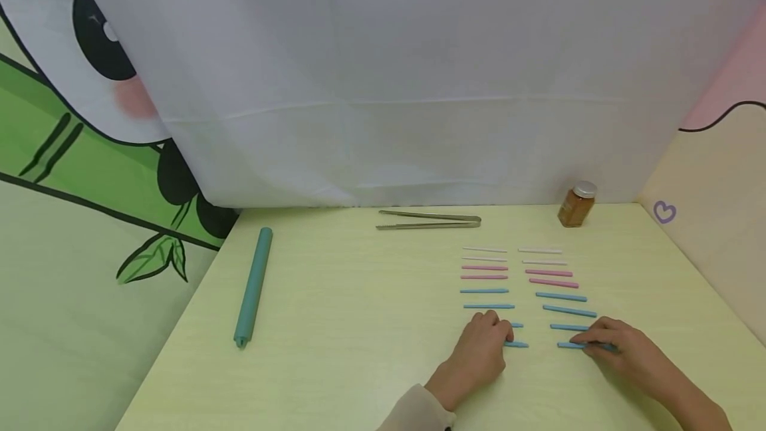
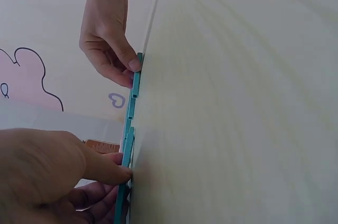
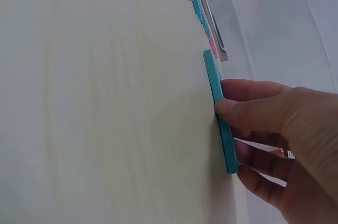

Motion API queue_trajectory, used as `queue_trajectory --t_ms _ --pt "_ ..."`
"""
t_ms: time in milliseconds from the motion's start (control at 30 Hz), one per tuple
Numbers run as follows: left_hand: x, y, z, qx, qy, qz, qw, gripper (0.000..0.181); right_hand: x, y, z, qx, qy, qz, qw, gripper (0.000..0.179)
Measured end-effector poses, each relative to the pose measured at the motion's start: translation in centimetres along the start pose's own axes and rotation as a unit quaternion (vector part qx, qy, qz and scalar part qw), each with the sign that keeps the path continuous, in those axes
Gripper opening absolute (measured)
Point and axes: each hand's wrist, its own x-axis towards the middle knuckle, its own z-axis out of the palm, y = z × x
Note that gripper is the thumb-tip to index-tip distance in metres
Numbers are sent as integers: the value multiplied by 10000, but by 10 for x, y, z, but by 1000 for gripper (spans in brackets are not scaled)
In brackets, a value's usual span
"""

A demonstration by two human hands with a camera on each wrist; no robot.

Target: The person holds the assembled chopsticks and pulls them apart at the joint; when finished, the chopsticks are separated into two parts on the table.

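Note:
Two columns of slim, stick-shaped clips lie crosswise on the table, thin white ones farthest, then pink ones (image 1: pixel 553 283), then blue ones (image 1: pixel 485 291) nearest. My left hand (image 1: pixel 479 348) is at the near end of the left column, pinching a blue clip (image 2: pixel 128 142) between thumb and fingers; in the head view the hand hides its left part. At the near end of the right column, my right hand (image 1: pixel 622 351) pinches another blue clip (image 3: pixel 227 145), thumb on the near side and fingers behind. Both clips are at table level.
Metal tongs (image 1: pixel 431 220) lie at the back of the table. A brown jar (image 1: pixel 577 205) with a silver lid stands at the back right. On the left lies a long green roll (image 1: pixel 253 288). A white cloth (image 1: pixel 449 85) hangs behind the table.

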Motion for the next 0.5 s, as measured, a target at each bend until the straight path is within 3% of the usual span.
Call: queue_trajectory --t_ms 267,367,500 --pt "-2 1 -2 26 -63 30 10000 18 1 -2 -1 -128 -119 64 9998 35" --pt "-6 -3 -8 -51 92 84 9999 14 3 -4 -4 -260 -102 35 9996 34" --pt "-11 -17 -23 -260 438 5 9987 10 10 -8 -12 -343 -40 347 9988 28"
